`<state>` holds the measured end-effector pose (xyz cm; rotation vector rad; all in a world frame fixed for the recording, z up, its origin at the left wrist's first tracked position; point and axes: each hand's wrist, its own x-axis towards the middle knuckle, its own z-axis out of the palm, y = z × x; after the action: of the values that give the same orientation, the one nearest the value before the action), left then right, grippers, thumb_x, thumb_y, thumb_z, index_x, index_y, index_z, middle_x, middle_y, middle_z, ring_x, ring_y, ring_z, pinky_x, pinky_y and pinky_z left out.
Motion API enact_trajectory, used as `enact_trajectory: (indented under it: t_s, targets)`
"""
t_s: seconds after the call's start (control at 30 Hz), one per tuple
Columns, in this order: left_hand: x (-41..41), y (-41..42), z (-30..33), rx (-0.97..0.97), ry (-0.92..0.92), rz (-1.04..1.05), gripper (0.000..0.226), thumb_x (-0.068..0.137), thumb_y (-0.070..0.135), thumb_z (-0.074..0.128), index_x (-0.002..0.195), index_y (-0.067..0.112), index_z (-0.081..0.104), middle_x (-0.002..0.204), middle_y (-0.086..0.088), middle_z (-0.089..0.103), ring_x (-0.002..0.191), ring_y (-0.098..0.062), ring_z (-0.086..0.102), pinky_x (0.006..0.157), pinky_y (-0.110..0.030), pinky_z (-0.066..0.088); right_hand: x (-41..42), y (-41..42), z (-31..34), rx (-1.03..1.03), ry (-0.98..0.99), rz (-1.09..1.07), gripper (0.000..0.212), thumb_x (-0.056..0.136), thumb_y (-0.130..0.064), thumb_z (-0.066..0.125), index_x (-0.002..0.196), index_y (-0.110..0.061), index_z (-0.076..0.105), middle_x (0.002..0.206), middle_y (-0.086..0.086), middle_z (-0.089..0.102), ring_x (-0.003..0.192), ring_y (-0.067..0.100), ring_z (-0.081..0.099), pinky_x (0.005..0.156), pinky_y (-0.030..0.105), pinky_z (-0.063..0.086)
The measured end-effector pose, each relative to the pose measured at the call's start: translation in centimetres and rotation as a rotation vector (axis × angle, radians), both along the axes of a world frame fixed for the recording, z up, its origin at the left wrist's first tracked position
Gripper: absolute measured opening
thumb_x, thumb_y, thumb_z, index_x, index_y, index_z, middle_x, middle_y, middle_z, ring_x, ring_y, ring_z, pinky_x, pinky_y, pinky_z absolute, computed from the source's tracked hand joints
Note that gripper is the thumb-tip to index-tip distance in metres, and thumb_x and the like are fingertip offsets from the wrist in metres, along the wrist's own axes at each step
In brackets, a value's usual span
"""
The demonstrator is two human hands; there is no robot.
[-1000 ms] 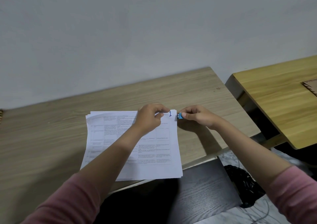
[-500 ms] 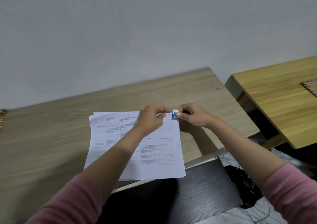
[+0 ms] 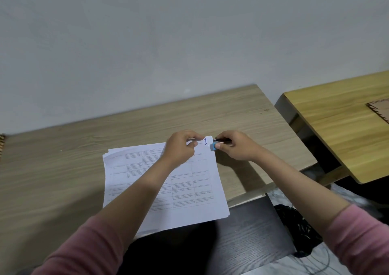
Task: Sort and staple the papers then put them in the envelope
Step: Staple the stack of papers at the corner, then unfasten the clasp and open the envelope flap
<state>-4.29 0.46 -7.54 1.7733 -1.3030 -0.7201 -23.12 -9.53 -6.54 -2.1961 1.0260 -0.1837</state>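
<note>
Your left hand (image 3: 181,148) is closed in a pinch on the far right corner of the papers (image 3: 189,194), thumb and forefinger holding that corner lifted off the counter (image 3: 63,159). A blue handwritten "1" (image 3: 205,141) shows on the raised corner, just right of your fingertips.

Your right hand (image 3: 235,146) is curled shut around a small stapler (image 3: 216,143) — a blue end and a dark metal body show between thumb and fingers. Its blue end touches the right edge of the lifted corner. Whether the paper sits inside the stapler's mouth cannot be told from this view.

The papers lie as a loose stack at the middle of the counter, printed tables face up, with the left edges of the lower sheets fanned out slightly. The near edge of the stack overhangs the counter's front edge, above a dark wood-grain surface (image 3: 242,243) below. Your left forearm crosses the stack diagonally and hides much of its middle.

Both sleeves (image 3: 362,239) are pink and pushed back from the wrists.

A second, yellower table (image 3: 336,123) stands to the right, well apart from the papers, with a brown cardboard piece (image 3: 381,110) at its far edge — only partly in frame. A black bag (image 3: 294,226) lies on the floor between the two. The wall (image 3: 189,43) behind is plain grey.
</note>
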Motion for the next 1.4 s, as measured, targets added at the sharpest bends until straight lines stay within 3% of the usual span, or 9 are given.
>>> enact_trajectory:
  t_s: [0.13,0.47,0.73,0.87,0.93,1.03,1.1,1.23,1.4]
  targets:
    - [0.5,0.4,0.3,0.045,0.083,0.042,0.03,0.087,0.002,0.059,0.089,0.028,0.073,0.095,0.022,0.068,0.08,-0.014,0.061,0.072,-0.03,0.048,-1.0,-0.1,-0.7,-0.202,0.061,-0.06,0.033,0.086,-0.043,0.058,0.113,-0.026,0.06,0.112,-0.003,0.065,0.11,0.025,0.053,0.095,0.042,0.036]
    - [0.9,0.7,0.5,0.058,0.091,0.078,0.032,0.086,0.004,0.059,0.087,0.033,0.071,0.098,0.023,0.067,0.095,-0.034,0.063,0.064,-0.024,0.044,-2.3,-0.1,-2.5,-0.327,0.05,-0.188,0.04,0.085,-0.04,0.061,0.121,-0.023,0.057,0.112,0.005,0.052,0.11,0.025,0.044,0.084,0.031,0.019]
    - [1.5,0.0,-0.3,0.076,0.095,0.088,0.034,0.086,0.003,0.058,0.084,0.036,0.07,0.097,0.026,0.068,0.095,-0.036,0.062,0.072,-0.029,0.047,-2.5,0.5,-3.4,-0.441,0.059,-0.278,0.05,0.08,-0.044,0.062,0.125,-0.023,0.053,0.119,0.006,0.05,0.11,0.029,0.044,0.09,0.04,0.027]
    - [1.9,-0.4,-1.0,0.098,0.025,0.085,0.035,0.083,0.012,0.059,0.085,0.046,0.069,0.095,0.036,0.065,0.092,-0.028,0.065,0.089,-0.047,0.052,-0.7,2.8,-2.1,-0.518,-0.102,-0.263,0.045,0.08,-0.045,0.053,0.119,-0.024,0.056,0.113,0.001,0.056,0.102,0.025,0.046,0.083,0.034,0.023]
    - [2.0,-0.7,-1.3,0.106,-0.044,0.057,0.037,0.082,0.016,0.058,0.087,0.052,0.066,0.1,0.037,0.063,0.096,-0.022,0.066,0.099,-0.052,0.044,0.5,4.4,-2.0,-0.522,-0.124,-0.171,0.039,0.08,-0.046,0.052,0.114,-0.028,0.057,0.112,-0.004,0.058,0.103,0.022,0.047,0.082,0.032,0.019]
    - [2.0,-0.8,-1.7,0.164,-0.303,-0.05,0.037,0.087,0.015,0.056,0.109,0.044,0.063,0.122,0.026,0.059,0.119,-0.011,0.053,0.104,-0.033,0.019,1.8,6.0,-2.8,-0.493,-0.073,-0.03,0.036,0.078,-0.052,0.052,0.107,-0.032,0.06,0.113,-0.011,0.059,0.108,0.02,0.047,0.086,0.035,0.019]
    - [2.2,-0.4,-1.9,0.201,-0.416,-0.111,0.042,0.089,0.016,0.054,0.125,0.039,0.056,0.138,0.022,0.049,0.131,-0.011,0.039,0.109,-0.035,0.014,2.3,6.6,-3.6,-0.465,-0.005,0.002,0.032,0.078,-0.05,0.054,0.106,-0.033,0.059,0.12,-0.011,0.055,0.113,0.022,0.044,0.091,0.041,0.02]
    - [2.9,2.1,-2.2,0.189,-0.455,-0.098,0.043,0.092,0.024,0.055,0.134,0.033,0.05,0.151,0.015,0.035,0.139,-0.014,0.028,0.115,-0.051,0.012,2.6,7.1,-4.2,-0.488,0.046,-0.037,0.03,0.083,-0.047,0.05,0.109,-0.034,0.054,0.128,-0.014,0.049,0.114,0.021,0.039,0.093,0.045,0.022]
    - [4.8,7.4,-2.0,0.168,-0.375,0.054,0.042,0.093,0.022,0.054,0.134,0.027,0.051,0.153,0.01,0.032,0.142,-0.013,0.025,0.118,-0.048,0.007,4.5,6.6,-3.3,-0.526,0.154,-0.047,0.033,0.077,-0.041,0.052,0.108,-0.028,0.055,0.126,-0.007,0.053,0.114,0.027,0.043,0.096,0.046,0.018]
